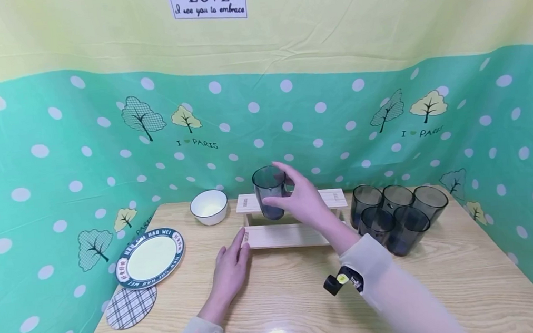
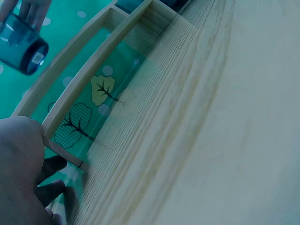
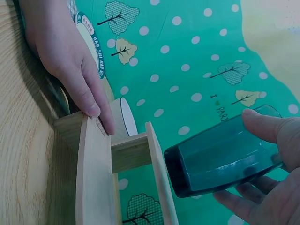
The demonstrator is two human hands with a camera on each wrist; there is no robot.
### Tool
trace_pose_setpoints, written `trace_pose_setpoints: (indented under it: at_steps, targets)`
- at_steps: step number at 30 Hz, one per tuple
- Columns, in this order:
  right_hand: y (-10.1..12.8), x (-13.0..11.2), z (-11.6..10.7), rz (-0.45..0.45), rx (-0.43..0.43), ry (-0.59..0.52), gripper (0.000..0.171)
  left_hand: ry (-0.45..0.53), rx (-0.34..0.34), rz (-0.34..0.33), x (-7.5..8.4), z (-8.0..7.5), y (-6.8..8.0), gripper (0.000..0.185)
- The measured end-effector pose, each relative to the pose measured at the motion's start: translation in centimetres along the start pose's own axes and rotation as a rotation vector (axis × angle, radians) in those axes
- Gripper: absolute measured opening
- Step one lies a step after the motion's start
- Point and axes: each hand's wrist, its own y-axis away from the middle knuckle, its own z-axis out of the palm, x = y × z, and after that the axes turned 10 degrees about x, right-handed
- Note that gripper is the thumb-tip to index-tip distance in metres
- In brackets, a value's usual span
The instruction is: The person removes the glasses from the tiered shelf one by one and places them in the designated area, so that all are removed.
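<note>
My right hand (image 1: 298, 198) grips a dark smoky tumbler (image 1: 269, 191) upright, just above the upper tier of a small two-tier wooden rack (image 1: 291, 234). In the right wrist view the tumbler (image 3: 220, 159) hangs clear of the rack's top board (image 3: 161, 178), fingers and thumb curled round it. My left hand (image 1: 231, 267) lies flat on the table with straight fingers, its fingertips (image 3: 91, 105) touching the rack's left end. The left wrist view shows the rack (image 2: 93, 70), the tumbler (image 2: 21, 49) at top left and my left hand (image 2: 23, 178).
Several more dark tumblers (image 1: 396, 213) stand clustered right of the rack. A white bowl (image 1: 209, 206) sits at back left, a rimmed plate (image 1: 150, 257) and a plaid coaster (image 1: 131, 307) at the left edge. A dotted green backdrop walls the wooden table (image 1: 297, 301).
</note>
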Motion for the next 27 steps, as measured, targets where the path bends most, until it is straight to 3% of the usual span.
trace_pose_setpoints:
  at_steps: [11, 27]
  targets:
    - [2.2, -0.5, -3.3, 0.024, -0.037, -0.042, 0.095, 0.008, -0.006, -0.005, 0.0, -0.1, 0.1, 0.054]
    - [5.0, -0.3, -8.7, 0.044, -0.028, 0.019, 0.096, 0.009, -0.006, -0.006, 0.0, 0.0, 0.1, 0.055]
